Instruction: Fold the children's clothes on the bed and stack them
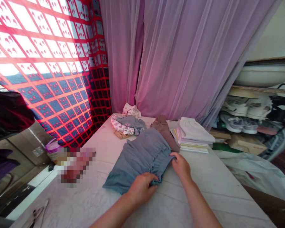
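A blue-grey gathered garment (140,155) lies spread on a white-covered surface (204,180) in front of me. My left hand (141,186) rests on its near edge, fingers curled and pinching the fabric. My right hand (180,164) grips the garment's right edge near the elastic waist, fingers closed on the cloth. A brown piece of clothing (165,129) lies just beyond the blue-grey one, partly under it.
A stack of folded pale clothes (192,134) sits at the back right. A loose heap of patterned clothes (127,123) lies at the back. Pink curtains (180,57) hang behind. Shoes and boxes (247,120) crowd shelves on the right. A red checked cloth (49,63) hangs left.
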A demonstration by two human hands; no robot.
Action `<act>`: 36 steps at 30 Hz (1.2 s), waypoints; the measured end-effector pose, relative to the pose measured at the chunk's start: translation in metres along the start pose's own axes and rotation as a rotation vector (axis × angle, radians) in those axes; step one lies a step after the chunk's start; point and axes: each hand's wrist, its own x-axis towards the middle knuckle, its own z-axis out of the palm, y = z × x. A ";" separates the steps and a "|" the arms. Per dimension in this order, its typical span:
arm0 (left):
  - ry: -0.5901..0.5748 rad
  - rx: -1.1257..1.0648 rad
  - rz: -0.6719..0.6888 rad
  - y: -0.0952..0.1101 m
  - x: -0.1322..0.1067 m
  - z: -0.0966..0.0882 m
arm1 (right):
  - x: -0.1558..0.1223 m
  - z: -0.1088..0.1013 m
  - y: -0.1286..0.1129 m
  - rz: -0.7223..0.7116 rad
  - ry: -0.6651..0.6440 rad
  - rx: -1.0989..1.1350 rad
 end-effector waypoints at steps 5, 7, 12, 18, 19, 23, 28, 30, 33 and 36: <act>-0.051 -0.123 -0.065 0.024 0.003 0.031 | -0.026 0.003 0.023 0.087 -0.011 0.049; -0.079 -0.169 -0.094 0.027 0.007 0.037 | -0.030 0.002 0.025 0.119 -0.018 0.077; -0.087 -0.209 -0.113 0.013 0.014 0.018 | -0.042 -0.003 0.029 0.213 0.034 0.233; 0.229 0.440 -0.249 -0.039 0.019 -0.067 | -0.065 -0.007 0.011 0.233 -0.006 0.251; 0.247 0.536 -0.315 -0.048 0.018 -0.076 | -0.066 -0.007 0.006 0.218 -0.015 0.245; 0.207 0.643 -0.445 -0.068 0.013 -0.080 | -0.069 -0.006 -0.009 0.157 -0.041 0.188; 0.228 0.615 -0.418 -0.062 0.013 -0.064 | -0.070 -0.005 -0.010 0.129 -0.036 0.151; 0.233 0.572 -0.502 -0.056 0.010 -0.067 | -0.070 -0.004 -0.009 0.125 -0.038 0.148; 0.227 0.553 -0.612 -0.053 0.001 -0.079 | -0.071 -0.003 -0.007 0.115 -0.041 0.141; 0.206 0.596 -0.630 -0.058 -0.008 -0.091 | -0.071 -0.002 -0.006 0.094 -0.032 0.129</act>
